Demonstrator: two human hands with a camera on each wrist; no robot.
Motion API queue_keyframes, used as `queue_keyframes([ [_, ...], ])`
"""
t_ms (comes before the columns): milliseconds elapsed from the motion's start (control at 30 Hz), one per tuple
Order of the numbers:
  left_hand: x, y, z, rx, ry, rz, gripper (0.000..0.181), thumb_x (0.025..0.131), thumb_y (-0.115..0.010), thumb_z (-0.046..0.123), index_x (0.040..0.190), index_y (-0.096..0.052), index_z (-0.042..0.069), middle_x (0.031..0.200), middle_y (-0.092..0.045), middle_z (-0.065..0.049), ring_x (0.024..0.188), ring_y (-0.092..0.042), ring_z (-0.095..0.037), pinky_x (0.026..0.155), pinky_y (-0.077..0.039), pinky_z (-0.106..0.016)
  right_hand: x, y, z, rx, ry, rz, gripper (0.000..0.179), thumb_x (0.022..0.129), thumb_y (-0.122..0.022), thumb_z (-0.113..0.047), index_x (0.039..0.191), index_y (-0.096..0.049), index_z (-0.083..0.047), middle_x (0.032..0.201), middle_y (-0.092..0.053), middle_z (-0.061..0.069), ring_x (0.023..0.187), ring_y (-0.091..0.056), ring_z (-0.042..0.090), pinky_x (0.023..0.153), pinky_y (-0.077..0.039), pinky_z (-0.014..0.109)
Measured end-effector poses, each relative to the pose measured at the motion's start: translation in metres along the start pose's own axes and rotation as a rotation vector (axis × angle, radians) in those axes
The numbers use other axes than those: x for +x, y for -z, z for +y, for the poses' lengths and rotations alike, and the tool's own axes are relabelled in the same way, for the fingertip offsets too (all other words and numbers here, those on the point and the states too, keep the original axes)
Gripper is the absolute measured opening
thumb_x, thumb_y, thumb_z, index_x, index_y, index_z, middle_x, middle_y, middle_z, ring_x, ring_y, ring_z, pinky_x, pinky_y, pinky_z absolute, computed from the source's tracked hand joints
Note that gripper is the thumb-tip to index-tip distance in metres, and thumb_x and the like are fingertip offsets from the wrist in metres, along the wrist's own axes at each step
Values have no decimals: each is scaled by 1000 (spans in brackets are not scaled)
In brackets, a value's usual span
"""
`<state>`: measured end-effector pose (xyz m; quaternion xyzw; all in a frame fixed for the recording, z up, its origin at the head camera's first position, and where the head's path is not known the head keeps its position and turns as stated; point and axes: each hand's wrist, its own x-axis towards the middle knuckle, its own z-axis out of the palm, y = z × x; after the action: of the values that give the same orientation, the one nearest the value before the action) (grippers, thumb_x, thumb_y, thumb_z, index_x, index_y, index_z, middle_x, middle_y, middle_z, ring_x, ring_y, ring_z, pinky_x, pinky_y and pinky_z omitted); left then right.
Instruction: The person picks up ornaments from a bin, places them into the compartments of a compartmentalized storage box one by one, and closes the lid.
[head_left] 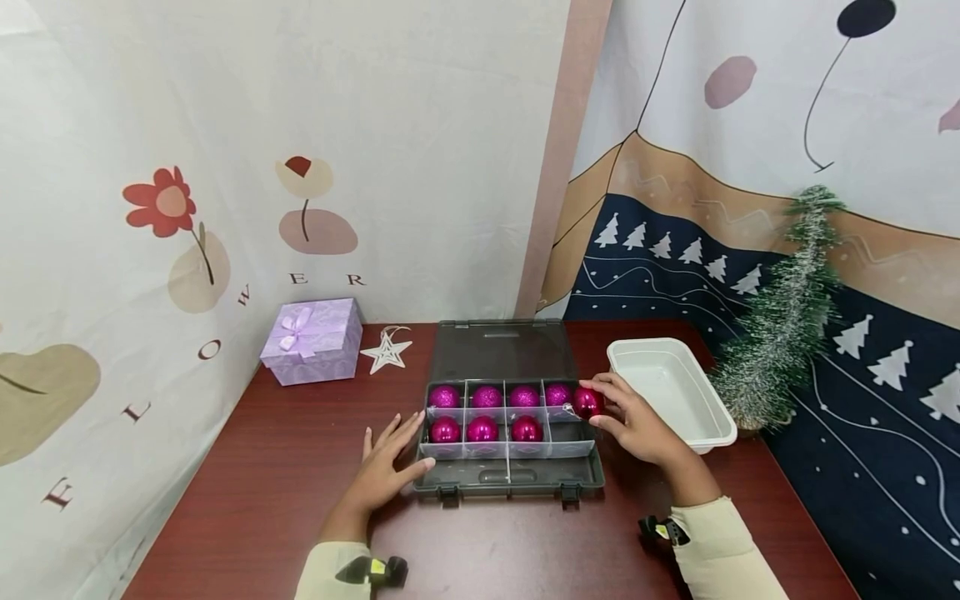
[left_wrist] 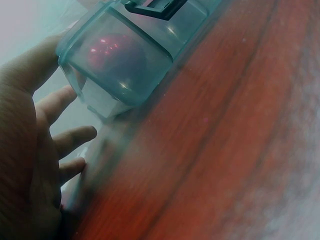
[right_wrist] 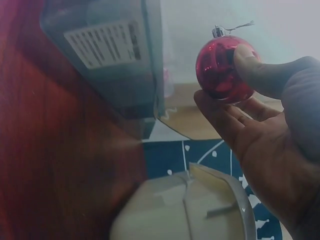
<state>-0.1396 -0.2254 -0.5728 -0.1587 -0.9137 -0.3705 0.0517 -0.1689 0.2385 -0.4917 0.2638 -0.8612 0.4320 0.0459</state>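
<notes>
A shiny magenta Christmas bauble point(right_wrist: 220, 67) with a silver cap and thread is pinched between the thumb and fingers of my right hand point(head_left: 637, 418). In the head view it is over the right edge of an open dark plastic compartment box point(head_left: 465, 472). Glittery baubles point(head_left: 487, 397) fill the back row of compartments, and shiny baubles point(head_left: 482, 429) sit in three of the middle row. The rightmost middle compartment and the front section hold nothing. My left hand point(head_left: 386, 467), fingers spread, rests against the box's left side.
A white plastic tub point(head_left: 720, 421) stands right of the box, with a small frosted artificial Christmas tree point(head_left: 787, 325) behind it. At the back left are a lilac gift box point(head_left: 318, 367) and a white star ornament point(head_left: 387, 353). The box's lid point(head_left: 502, 350) lies folded back.
</notes>
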Motion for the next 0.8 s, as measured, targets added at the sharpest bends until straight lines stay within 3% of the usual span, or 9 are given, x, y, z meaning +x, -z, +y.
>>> queue_keyframes([
  [233,1,0,-1,-2,1,-1,83,95,-77,46,168,-46,20,172,-48,-12,162,-33,-54,122,6,-89,0,-11,0,-37,39,3,48,100,-76,-3,146,-62,-3,144,-61,19,129,-64,39,111,-55,63],
  [400,0,0,-1,-5,5,-9,83,96,-77,46,168,-46,20,172,-47,-12,162,-33,-53,123,6,-89,-1,-17,0,-104,24,-14,47,99,-77,-4,144,-66,-8,144,-65,14,132,-64,35,114,-55,61],
  [800,0,1,0,-12,-2,-5,83,96,-78,45,168,-46,20,172,-48,-12,162,-33,-54,123,6,-89,-6,-24,1,-129,-27,-81,47,99,-75,-1,144,-68,-13,144,-61,14,135,-58,38,112,-52,68],
])
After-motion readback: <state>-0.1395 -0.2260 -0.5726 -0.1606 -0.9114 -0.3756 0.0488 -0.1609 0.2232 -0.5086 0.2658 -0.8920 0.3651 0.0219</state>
